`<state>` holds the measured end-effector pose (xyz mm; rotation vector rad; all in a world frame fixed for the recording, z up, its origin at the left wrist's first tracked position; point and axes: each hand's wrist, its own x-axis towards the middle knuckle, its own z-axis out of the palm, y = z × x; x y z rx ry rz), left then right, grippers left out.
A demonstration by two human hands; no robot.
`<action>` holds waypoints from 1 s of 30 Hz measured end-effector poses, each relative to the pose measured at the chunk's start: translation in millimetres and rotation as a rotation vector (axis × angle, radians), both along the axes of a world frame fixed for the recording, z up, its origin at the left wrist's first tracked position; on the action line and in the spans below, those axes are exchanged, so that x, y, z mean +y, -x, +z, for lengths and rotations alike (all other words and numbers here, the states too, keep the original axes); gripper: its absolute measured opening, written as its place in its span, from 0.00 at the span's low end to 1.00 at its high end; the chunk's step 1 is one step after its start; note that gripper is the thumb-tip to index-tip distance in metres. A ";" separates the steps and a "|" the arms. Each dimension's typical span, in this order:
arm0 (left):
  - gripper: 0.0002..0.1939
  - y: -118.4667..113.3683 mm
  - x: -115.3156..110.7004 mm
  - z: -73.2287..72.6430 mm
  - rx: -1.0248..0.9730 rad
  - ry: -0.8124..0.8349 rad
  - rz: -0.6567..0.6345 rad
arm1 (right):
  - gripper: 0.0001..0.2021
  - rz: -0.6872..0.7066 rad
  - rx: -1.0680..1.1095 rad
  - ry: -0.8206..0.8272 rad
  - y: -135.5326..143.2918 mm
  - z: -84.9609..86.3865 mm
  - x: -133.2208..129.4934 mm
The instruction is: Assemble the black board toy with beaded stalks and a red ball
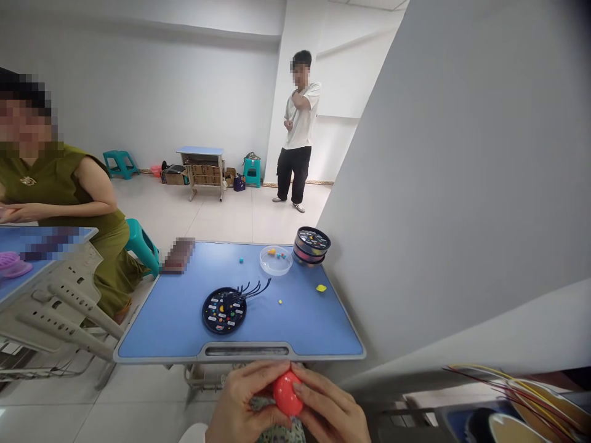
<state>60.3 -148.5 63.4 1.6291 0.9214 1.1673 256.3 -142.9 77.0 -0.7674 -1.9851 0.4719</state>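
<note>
Just in front of the near edge of the desk, both my hands are closed around a shiny red ball [288,394]. My left hand [247,394] grips its left side, and the fingers of my right hand [330,403] press on its right side. Beyond them on the desk lies a round black base [224,320] with coloured dots, white labels and several curved black wires. A tiny yellow ball [279,301], a yellow ringed-planet-like piece [321,288] and a small teal piece [241,260] lie apart from one another.
A clear shallow dish [276,272] with small coloured pieces stands at the back of the blue desk [180,332], beside stacked round containers [312,246]. A wall [438,215] rises close on the right. One person sits at the left; another stands farther back.
</note>
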 end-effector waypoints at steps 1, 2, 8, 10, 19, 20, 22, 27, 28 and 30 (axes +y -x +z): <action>0.26 1.1 -0.4 0.6 0.056 -0.071 0.008 | 0.25 -0.006 0.013 0.011 0.2 -0.2 -0.6; 0.27 2.1 -0.7 1.2 0.109 -0.140 0.016 | 0.25 -0.010 0.029 0.027 0.4 -0.6 -0.8; 0.30 4.0 4.1 -2.4 0.236 -0.217 0.026 | 0.20 -0.023 0.133 0.262 4.4 -10.0 6.2; 0.28 4.8 7.8 -5.0 0.243 -0.168 0.012 | 0.19 -0.030 0.189 0.408 8.7 -16.3 9.6; 0.27 16.3 9.5 -12.5 0.167 0.101 0.087 | 0.19 0.080 0.531 0.899 42.7 -34.1 12.6; 0.29 17.8 8.5 -14.9 0.123 0.123 0.135 | 0.18 0.098 0.537 0.909 47.3 -36.1 13.7; 0.29 20.5 5.8 -18.2 0.059 0.146 0.260 | 0.18 0.142 0.581 0.906 58.4 -40.8 15.8; 0.23 27.6 -0.9 -8.5 0.113 0.083 0.452 | 0.20 0.239 0.749 0.931 89.3 -49.6 15.4; 0.22 29.3 -1.6 -4.6 0.128 0.063 0.471 | 0.20 0.246 0.761 0.945 93.6 -49.8 14.3; 0.22 33.0 -2.7 2.3 0.150 0.038 0.489 | 0.22 0.251 0.779 0.965 98.1 -48.4 11.9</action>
